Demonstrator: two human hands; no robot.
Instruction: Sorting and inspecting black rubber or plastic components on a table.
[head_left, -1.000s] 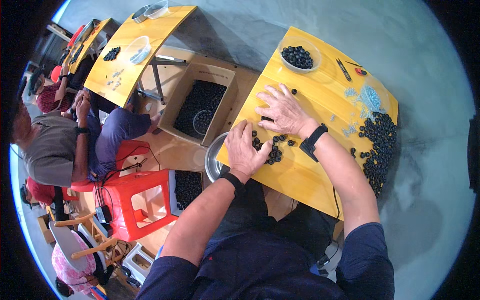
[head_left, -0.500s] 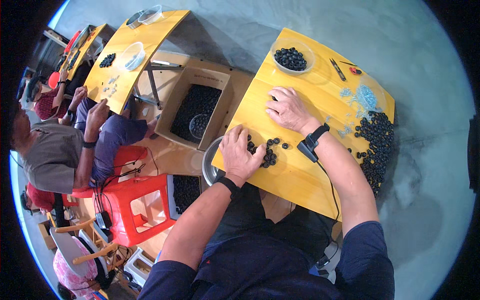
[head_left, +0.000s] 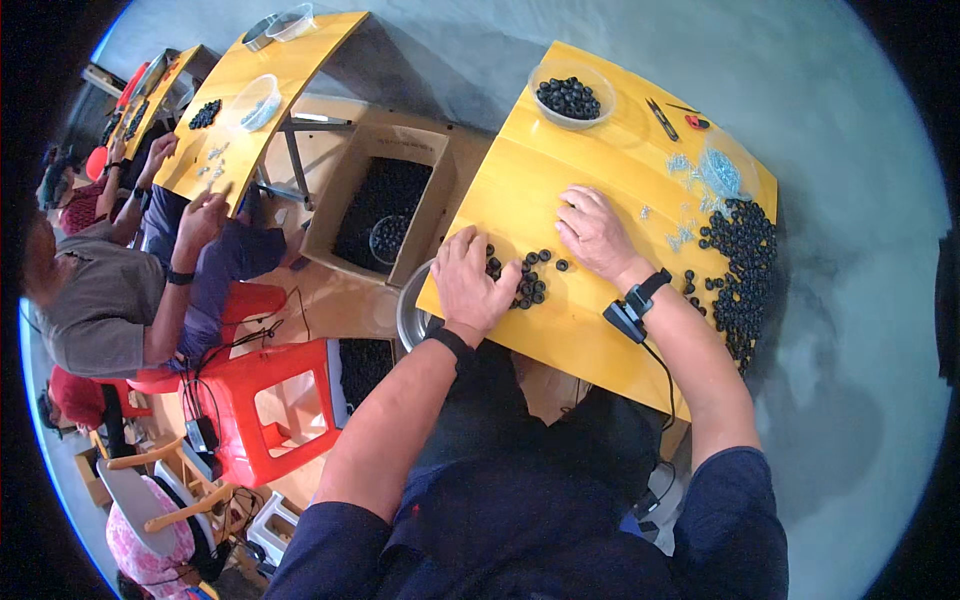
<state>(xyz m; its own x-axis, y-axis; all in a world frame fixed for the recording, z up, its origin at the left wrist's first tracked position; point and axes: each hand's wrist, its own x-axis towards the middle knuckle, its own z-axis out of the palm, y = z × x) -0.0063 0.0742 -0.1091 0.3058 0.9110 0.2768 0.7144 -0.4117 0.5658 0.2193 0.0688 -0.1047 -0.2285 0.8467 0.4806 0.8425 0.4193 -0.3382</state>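
On the yellow table, my left hand lies over the near left part with its thumb spread to the right. Beside its thumb and fingers is a small cluster of black ring-shaped pieces. My right hand rests further right, its fingers loosely bent and apart on the tabletop. No piece shows in it, though the underside is hidden. A heap of similar black pieces covers the table's right edge. Small clear bluish pieces lie scattered near it, beside a tipped clear container.
A clear bowl of black pieces, snips and a red-and-black tool sit at the back. Left of the table are a metal bowl, a cardboard box and a red stool. Another person works at a neighbouring table.
My right hand has drawn right and slightly nearer; the black piece that showed at its fingertips is no longer visible there. My left hand stays beside the cluster. The whole view has shifted slightly.
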